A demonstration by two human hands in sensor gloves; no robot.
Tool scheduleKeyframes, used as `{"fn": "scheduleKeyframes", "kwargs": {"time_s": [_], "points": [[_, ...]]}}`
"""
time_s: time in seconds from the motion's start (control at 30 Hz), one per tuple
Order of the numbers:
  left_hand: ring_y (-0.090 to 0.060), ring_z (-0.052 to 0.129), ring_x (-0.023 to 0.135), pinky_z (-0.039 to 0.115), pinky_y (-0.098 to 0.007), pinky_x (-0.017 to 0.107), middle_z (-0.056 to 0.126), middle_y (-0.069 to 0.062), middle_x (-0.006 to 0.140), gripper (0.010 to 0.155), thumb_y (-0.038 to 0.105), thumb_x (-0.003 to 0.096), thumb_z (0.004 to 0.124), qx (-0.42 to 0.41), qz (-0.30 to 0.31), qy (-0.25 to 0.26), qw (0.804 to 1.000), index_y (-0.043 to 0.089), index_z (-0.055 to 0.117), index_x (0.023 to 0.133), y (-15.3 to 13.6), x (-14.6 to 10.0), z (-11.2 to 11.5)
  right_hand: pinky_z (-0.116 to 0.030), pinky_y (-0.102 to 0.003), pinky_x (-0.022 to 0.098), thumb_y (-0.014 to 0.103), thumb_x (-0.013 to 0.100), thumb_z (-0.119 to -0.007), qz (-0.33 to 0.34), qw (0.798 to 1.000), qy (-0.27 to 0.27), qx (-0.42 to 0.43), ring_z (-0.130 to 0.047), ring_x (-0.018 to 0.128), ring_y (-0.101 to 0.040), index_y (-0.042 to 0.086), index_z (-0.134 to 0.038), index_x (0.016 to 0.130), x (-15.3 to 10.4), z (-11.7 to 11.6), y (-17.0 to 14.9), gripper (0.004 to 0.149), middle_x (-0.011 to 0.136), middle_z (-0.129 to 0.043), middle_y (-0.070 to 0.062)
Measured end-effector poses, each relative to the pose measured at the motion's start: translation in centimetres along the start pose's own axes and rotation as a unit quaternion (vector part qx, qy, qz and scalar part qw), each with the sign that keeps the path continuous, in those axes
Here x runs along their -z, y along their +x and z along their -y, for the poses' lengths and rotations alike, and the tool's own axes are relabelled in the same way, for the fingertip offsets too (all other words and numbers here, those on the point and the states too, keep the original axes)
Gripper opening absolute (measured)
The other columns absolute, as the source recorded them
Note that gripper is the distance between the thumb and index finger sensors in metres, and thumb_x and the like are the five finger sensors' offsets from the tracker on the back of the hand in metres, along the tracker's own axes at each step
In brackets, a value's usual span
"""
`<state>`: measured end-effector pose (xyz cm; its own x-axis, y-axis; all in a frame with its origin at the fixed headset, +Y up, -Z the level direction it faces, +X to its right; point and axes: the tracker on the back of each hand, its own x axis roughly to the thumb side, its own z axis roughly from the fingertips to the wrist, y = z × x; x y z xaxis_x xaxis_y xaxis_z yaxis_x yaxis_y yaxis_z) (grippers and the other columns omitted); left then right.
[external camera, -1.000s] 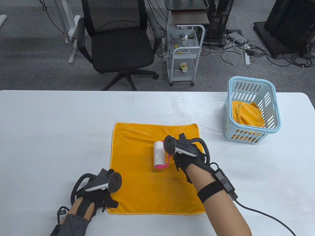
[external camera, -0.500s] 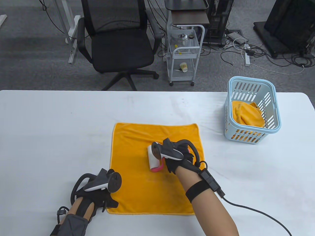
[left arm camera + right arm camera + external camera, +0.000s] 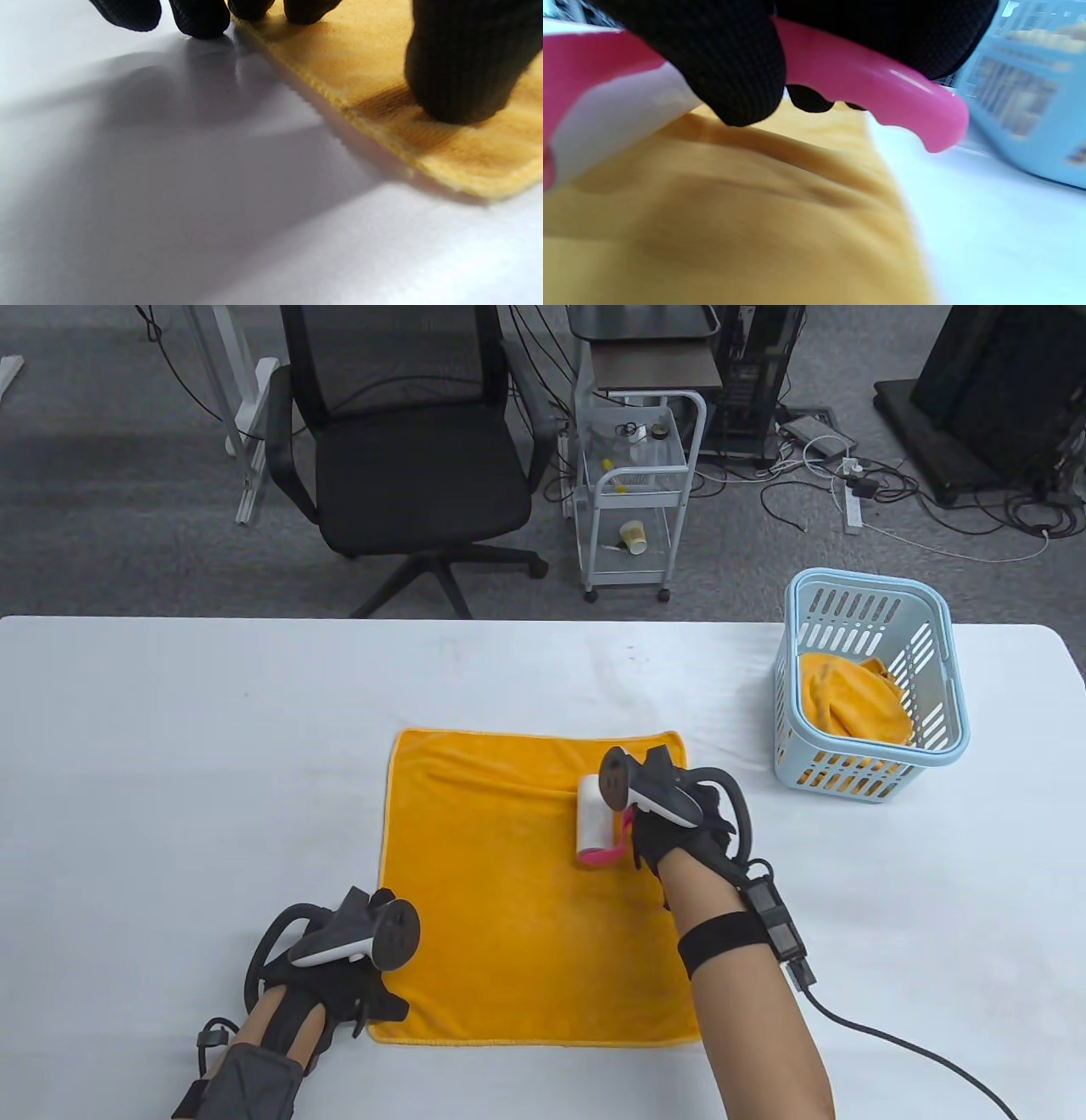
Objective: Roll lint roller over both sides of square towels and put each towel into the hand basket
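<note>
A white table (image 3: pixel 212 746) fills the lower two thirds of the table view, with an orange square towel (image 3: pixel 509 916) spread flat at its centre. The person's right hand (image 3: pixel 679 831), gloved in black, sits over the towel's upper right part, its fingers curled round the pink handle of a lint roller (image 3: pixel 596 821); the roller's white drum lies against the cloth, so it can pick up lint as it is pushed. The right wrist view confirms this: gloved fingers (image 3: pixel 734 76) wrap the pink handle and the white drum touches the orange fabric. The left hand (image 3: pixel 339 976) rests at the towel's lower left corner. In the left wrist view its fingertips (image 3: pixel 462 72) press down on the cloth by the hem, while others touch the bare table just beside it; the fingers look spread, pinning and not gripping. That hold most likely keeps the towel from sliding or bunching under the roller. At the right of the frame, well apart from the towel, stands a light blue hand basket (image 3: pixel 874 789) with slotted walls, and a crumpled orange towel in the basket (image 3: pixel 848 704) already lies inside, which suggests one towel is finished. The spread towel appears to be in its rolling stage, not yet ready for the basket.
</note>
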<state>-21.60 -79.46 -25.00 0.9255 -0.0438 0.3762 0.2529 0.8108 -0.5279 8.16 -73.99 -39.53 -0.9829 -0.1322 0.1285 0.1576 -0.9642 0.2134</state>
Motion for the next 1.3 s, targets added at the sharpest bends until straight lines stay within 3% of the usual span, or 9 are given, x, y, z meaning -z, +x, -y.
{"fn": "scheduleKeyframes", "kwargs": {"time_s": [0.17, 0.33, 0.47, 0.7, 0.83, 0.93, 1.0, 1.17, 1.3], "points": [[-0.05, 0.046, 0.111, 0.048, -0.072, 0.073, 0.028, -0.014, 0.122, 0.098, 0.066, 0.0331, 0.089, -0.005, 0.0, 0.001, 1.0, 0.026, 0.041, 0.109, 0.0, 0.0, 0.0, -0.072, -0.062, 0.06, 0.031, 0.05, -0.09, 0.056, 0.997, -0.046, 0.009, -0.083, 0.088, -0.042, 0.024, -0.068, 0.104, 1.3, 0.3, 6.4, 0.059, 0.098, -0.079, -0.012], [-0.05, 0.045, 0.111, 0.048, -0.072, 0.073, 0.028, -0.013, 0.122, 0.098, 0.066, 0.0333, 0.089, -0.007, 0.0, 0.001, 1.0, 0.026, 0.04, 0.109, -0.1, 0.0, 0.0, -0.073, -0.061, 0.059, 0.032, 0.049, -0.091, 0.05, 0.995, -0.079, -0.019, -0.086, 0.086, -0.041, 0.027, -0.068, 0.103, 2.2, -0.4, 8.2, 0.059, 0.096, -0.082, -0.01], [-0.05, 0.046, 0.111, 0.048, -0.072, 0.073, 0.028, -0.014, 0.122, 0.098, 0.066, 0.0333, 0.089, -0.007, 0.0, 0.001, 1.0, 0.026, 0.041, 0.109, -0.1, 0.0, 0.0, -0.072, -0.062, 0.059, 0.03, 0.048, -0.092, 0.017, 0.996, -0.075, -0.046, -0.085, 0.087, -0.042, 0.028, -0.069, 0.102, 2.5, -0.7, 5.8, 0.059, 0.096, -0.082, -0.011], [-0.05, 0.046, 0.111, 0.048, -0.072, 0.073, 0.028, -0.014, 0.122, 0.098, 0.066, 0.0333, 0.089, -0.005, -0.002, 0.002, 1.0, 0.026, 0.041, 0.109, -0.1, 0.0, 0.0, -0.071, -0.063, 0.06, 0.025, 0.047, -0.094, -0.097, 0.984, -0.051, -0.143, -0.083, 0.088, -0.043, 0.026, -0.075, 0.1, 2.3, -0.7, -1.8, 0.056, 0.096, -0.083, -0.011], [-0.05, 0.046, 0.111, 0.048, -0.072, 0.073, 0.028, -0.014, 0.122, 0.098, 0.066, 0.0332, 0.089, -0.004, -0.002, 0.002, 1.0, 0.026, 0.041, 0.109, -0.1, 0.0, 0.0, -0.072, -0.063, 0.059, 0.025, 0.047, -0.094, -0.12, 0.979, -0.037, -0.16, -0.083, 0.088, -0.043, 0.025, -0.076, 0.1, 2.1, -0.5, -3.0, 0.056, 0.096, -0.082, -0.011], [-0.05, 0.047, 0.111, 0.048, -0.072, 0.073, 0.029, -0.014, 0.122, 0.098, 0.066, 0.0334, 0.089, -0.005, -0.001, 0.002, 1.0, 0.026, 0.041, 0.109, -0.1, 0.0, 0.0, -0.073, -0.063, 0.058, 0.026, 0.047, -0.094, -0.086, 0.983, -0.058, -0.149, -0.083, 0.088, -0.043, 0.027, -0.076, 0.1, 1.6, 0.0, -1.4, 0.056, 0.096, -0.082, -0.012], [-0.05, 0.046, 0.11, 0.048, -0.072, 0.073, 0.028, -0.014, 0.122, 0.098, 0.065, 0.0335, 0.089, -0.006, 0.0, 0.002, 1.0, 0.026, 0.041, 0.109, -0.1, 0.0, 0.0, -0.074, -0.063, 0.058, 0.027, 0.047, -0.095, -0.026, 0.99, -0.073, -0.115, -0.084, 0.087, -0.042, 0.027, -0.075, 0.1, 0.6, 0.2, 1.0, 0.057, 0.095, -0.083, -0.011], [-0.05, 0.046, 0.111, 0.048, -0.072, 0.074, 0.028, -0.014, 0.122, 0.098, 0.065, 0.0334, 0.089, -0.007, 0.0, 0.002, 1.0, 0.026, 0.041, 0.109, -0.1, 0.1, 0.0, -0.076, -0.061, 0.056, 0.031, 0.048, -0.094, 0.09, 0.993, -0.055, -0.051, -0.088, 0.084, -0.041, 0.026, -0.073, 0.102, -1.9, -1.2, 6.7, 0.059, 0.093, -0.085, -0.011], [-0.05, 0.046, 0.111, 0.048, -0.072, 0.073, 0.028, -0.013, 0.122, 0.098, 0.065, 0.0335, 0.088, -0.009, -0.001, 0.003, 1.0, 0.026, 0.041, 0.109, -0.1, 0.1, 0.0, -0.079, -0.059, 0.055, 0.032, 0.048, -0.093, 0.087, 0.992, -0.069, -0.052, -0.091, 0.081, -0.041, 0.024, -0.07, 0.103, -2.5, -2.1, 6.8, 0.06, 0.092, -0.086, -0.011]]}}
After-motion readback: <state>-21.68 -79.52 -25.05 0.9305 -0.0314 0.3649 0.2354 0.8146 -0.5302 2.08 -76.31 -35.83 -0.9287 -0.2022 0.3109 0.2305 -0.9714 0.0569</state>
